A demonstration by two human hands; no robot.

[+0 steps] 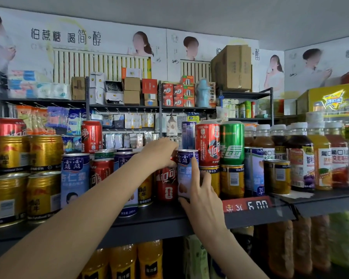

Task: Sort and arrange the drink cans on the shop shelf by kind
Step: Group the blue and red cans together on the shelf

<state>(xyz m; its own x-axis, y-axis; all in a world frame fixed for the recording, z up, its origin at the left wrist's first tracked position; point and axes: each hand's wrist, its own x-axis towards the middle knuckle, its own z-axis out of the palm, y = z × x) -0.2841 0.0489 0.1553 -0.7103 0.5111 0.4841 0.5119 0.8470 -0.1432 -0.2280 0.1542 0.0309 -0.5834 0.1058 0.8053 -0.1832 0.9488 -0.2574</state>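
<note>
Both hands reach up to the middle of the dark shop shelf [165,220], which is crowded with drink cans. The right hand [205,195] grips a blue-and-white almond-drink can [186,174] that stands upright at the shelf's front edge: the index finger [195,170] lies straight up the can's face, the thumb sits under its lower left corner, and the other fingers curl round its right side. The left hand [163,151] comes in from the left with its fingers bent down over the top of a can just behind and left of the blue one; whether it actually grips anything there I cannot tell, since the fingertips are hidden. A red cola can [166,185] stands just beside the held can on its left. To the right, a taller red cola can [208,144] and a green can [232,142] sit stacked on gold cans [232,181]. Further left stand another blue almond-drink can [75,177], more red cola cans and a block of stacked gold Red Bull cans [26,174]. Juice bottles [300,158] with white caps fill the shelf's right end, and a red price tag [248,205] hangs on the shelf edge below the gold cans.
</note>
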